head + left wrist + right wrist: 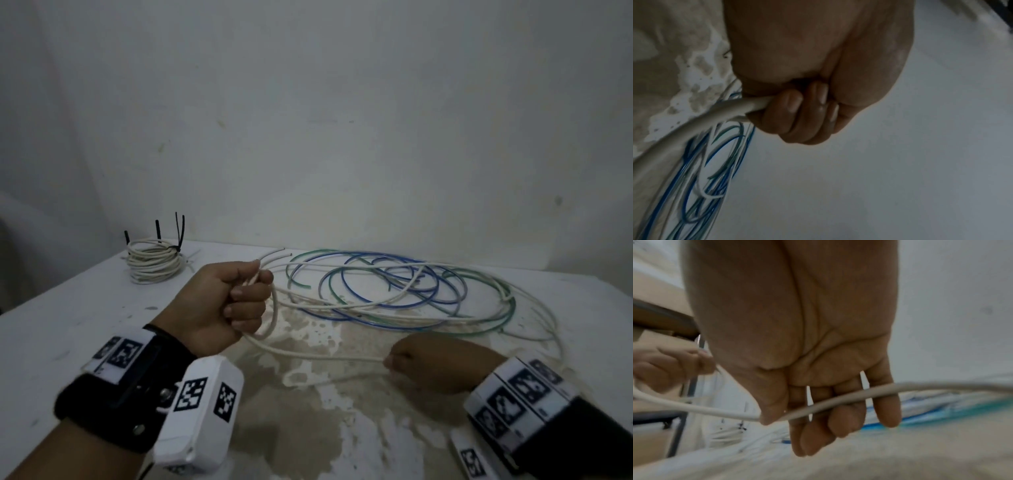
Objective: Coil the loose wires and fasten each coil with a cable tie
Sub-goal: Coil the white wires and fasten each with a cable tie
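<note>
My left hand (246, 301) is raised over the table in a fist, its fingers (795, 112) curled round a white wire (318, 354) whose two ends poke out above the thumb. A loop of it hangs below the fist and runs right to my right hand (397, 361). There the thumb pinches the white wire (931, 385) against the fingers (849, 421), low over the table. Behind lies a loose tangle of blue, green and white wires (376, 303). A finished white coil (154, 265) with black cable ties (180, 233) sticking up sits at the back left.
The white table (68, 325) has a worn brown patch (342, 411) in the front middle. A plain wall stands close behind it. In the right wrist view a dark frame (674, 434) shows to the left, beyond the table.
</note>
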A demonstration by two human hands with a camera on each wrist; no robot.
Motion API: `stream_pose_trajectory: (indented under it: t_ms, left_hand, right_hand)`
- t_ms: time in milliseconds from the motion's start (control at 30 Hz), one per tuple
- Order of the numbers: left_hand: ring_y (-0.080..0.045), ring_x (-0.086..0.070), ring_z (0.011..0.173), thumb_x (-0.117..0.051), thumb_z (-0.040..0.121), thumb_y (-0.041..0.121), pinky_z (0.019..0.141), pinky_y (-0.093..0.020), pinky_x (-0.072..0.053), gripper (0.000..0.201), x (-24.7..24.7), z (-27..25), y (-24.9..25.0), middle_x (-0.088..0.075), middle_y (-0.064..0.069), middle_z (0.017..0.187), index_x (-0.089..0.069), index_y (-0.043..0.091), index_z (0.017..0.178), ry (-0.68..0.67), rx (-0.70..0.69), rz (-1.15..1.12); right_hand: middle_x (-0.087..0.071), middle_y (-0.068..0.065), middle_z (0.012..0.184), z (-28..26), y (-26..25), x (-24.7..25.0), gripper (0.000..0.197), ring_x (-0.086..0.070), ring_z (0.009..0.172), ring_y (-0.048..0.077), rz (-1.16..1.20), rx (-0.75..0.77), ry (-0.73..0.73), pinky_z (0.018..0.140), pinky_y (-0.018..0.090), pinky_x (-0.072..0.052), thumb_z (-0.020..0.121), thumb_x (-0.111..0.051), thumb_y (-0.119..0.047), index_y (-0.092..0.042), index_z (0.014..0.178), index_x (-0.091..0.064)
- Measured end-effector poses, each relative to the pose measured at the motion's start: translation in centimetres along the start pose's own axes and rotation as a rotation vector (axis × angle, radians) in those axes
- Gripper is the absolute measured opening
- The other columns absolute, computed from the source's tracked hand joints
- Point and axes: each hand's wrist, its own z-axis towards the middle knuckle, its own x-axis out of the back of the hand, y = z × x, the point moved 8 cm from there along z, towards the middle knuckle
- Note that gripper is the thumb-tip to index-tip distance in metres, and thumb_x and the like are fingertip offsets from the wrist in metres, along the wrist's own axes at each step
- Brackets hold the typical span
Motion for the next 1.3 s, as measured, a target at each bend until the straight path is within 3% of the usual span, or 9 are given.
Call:
stream_pose_trajectory:
  t_ms: [200,400,467,600,800,867,1000,1100,1300]
  left_hand:
    - [-0.013,-0.03,0.045,-0.048,0.083,0.013,0.047,-0.023,-0.035,0.016,-2.3,-0.6,-0.9,-0.026,-0.004,0.058,-0.042,0.008,0.069,0.011,-0.177,0.328]
    - [-0.011,-0.015,0.042,-0.037,0.085,0.013,0.048,-0.026,-0.011,0.022,-3.9,0.3,-2.6,-0.022,0.002,0.047,-0.035,0.01,0.063,0.086,-0.266,0.374]
    - [-0.01,-0.015,0.042,-0.032,0.093,0.014,0.051,-0.028,-0.009,0.029,-3.8,0.8,-3.0,-0.023,0.003,0.046,-0.037,0.01,0.064,0.144,-0.287,0.334]
    - [-0.012,-0.019,0.044,-0.03,0.092,0.015,0.05,-0.028,-0.013,0.028,-3.5,2.0,-3.4,-0.026,0.0,0.051,-0.038,0.012,0.066,0.18,-0.304,0.204]
    - [-0.014,-0.022,0.047,-0.025,0.098,0.047,0.049,-0.027,-0.021,0.048,-3.9,3.3,-2.9,-0.029,0.001,0.049,-0.044,0.015,0.068,0.127,-0.281,0.013]
    - [-0.015,-0.03,0.053,-0.033,0.094,0.057,0.053,-0.029,-0.024,0.05,-4.0,3.6,-2.9,-0.036,-0.001,0.054,-0.05,0.017,0.068,0.14,-0.266,0.007]
    - [-0.017,-0.039,0.058,-0.041,0.097,0.036,0.057,-0.03,-0.03,0.039,-3.3,3.7,-2.5,-0.04,-0.002,0.063,-0.049,0.017,0.064,0.256,-0.319,0.033]
    - [-0.016,-0.032,0.049,-0.035,0.099,0.028,0.051,-0.03,-0.027,0.042,-3.4,3.8,-2.3,-0.037,0.0,0.052,-0.044,0.015,0.06,0.27,-0.359,0.003]
    - [-0.014,-0.031,0.046,-0.03,0.095,0.029,0.055,-0.029,-0.023,0.034,-4.4,4.4,-1.9,-0.033,0.001,0.055,-0.037,0.016,0.064,0.101,-0.306,-0.239]
  right_hand:
    - [-0.039,0.0,0.059,1.9,2.1,6.2,0.048,-0.038,0.05,0.011,-0.121,-0.196,0.473,0.048,0.027,-0.031,0.097,-0.04,-0.046,-0.012,0.064,-0.049]
    - [-0.041,0.013,0.059,0.4,-0.4,10.4,0.046,-0.038,0.052,0.021,0.505,-0.043,0.905,0.044,0.02,-0.025,0.098,-0.045,-0.031,-0.004,0.061,-0.041]
    - [-0.045,0.016,0.065,0.5,-1.6,10.5,0.041,-0.04,0.058,0.022,0.737,0.018,0.892,0.051,0.025,-0.03,0.099,-0.043,-0.026,0.006,0.075,-0.052]
    - [-0.043,-0.003,0.056,0.1,-4.5,10.3,0.026,-0.037,0.051,0.015,1.002,0.168,0.833,0.055,0.03,-0.032,0.096,-0.045,-0.021,-0.012,0.075,-0.058]
    - [-0.059,-0.01,0.06,-2.1,-8.8,9.0,0.021,-0.056,0.058,-0.002,0.765,0.398,0.889,0.055,0.011,-0.039,0.094,-0.053,-0.015,-0.015,0.075,-0.062]
    - [-0.061,-0.005,0.066,-2.4,-9.7,8.3,0.022,-0.054,0.066,0.004,0.614,0.441,0.944,0.061,0.014,-0.038,0.093,-0.051,-0.016,-0.01,0.077,-0.065]
    - [-0.041,-0.007,0.072,-2.1,-10.1,6.5,0.032,-0.037,0.066,0.003,0.444,0.426,0.923,0.065,0.009,-0.031,0.092,-0.037,-0.024,-0.016,0.107,-0.064]
    - [-0.049,0.001,0.082,-2.3,-10.2,5.4,0.041,-0.042,0.074,0.012,0.374,0.425,0.864,0.064,0.014,-0.031,0.094,-0.032,-0.022,-0.02,0.129,-0.053]
    - [-0.038,-0.016,0.068,-2.9,-9.3,4.5,0.011,-0.039,0.062,-0.002,0.407,0.394,0.738,0.059,0.018,-0.032,0.099,-0.043,-0.018,-0.023,0.091,-0.048]
